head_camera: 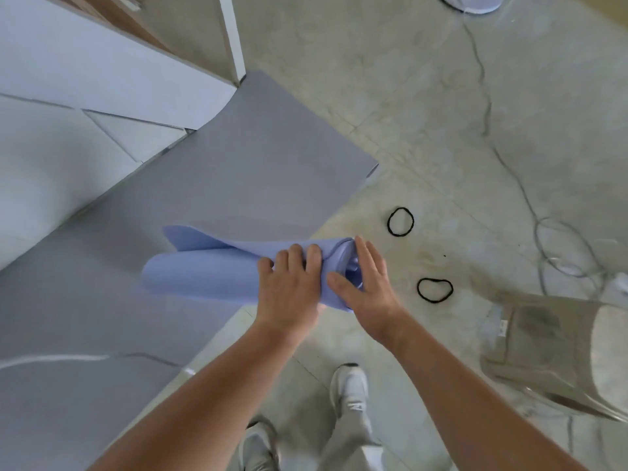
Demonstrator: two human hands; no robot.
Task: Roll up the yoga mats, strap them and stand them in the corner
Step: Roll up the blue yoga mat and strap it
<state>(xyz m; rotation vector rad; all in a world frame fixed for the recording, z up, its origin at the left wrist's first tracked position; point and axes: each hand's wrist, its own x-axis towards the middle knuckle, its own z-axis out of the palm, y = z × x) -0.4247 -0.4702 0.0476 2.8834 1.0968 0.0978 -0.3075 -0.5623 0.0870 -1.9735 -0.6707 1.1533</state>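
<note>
A light blue yoga mat point(204, 273), loosely rolled, is held above the floor in front of me. My left hand point(289, 287) grips the roll from above near its right end, fingers curled over it. My right hand point(363, 280) lies flat with straight fingers against the roll's right end, covering the spiral. The roll's left end flares open, with a loose flap sticking up. A grey mat point(221, 185) lies flat on the floor below. Two black elastic loops point(401, 222) point(435, 289) lie on the concrete to the right.
White panels and a wall point(85, 83) rise at the left. A transparent chair point(560, 351) stands at the right. A thin cable point(489, 110) snakes over the concrete floor toward a white fan base point(472, 3). My white shoes point(350, 389) are below.
</note>
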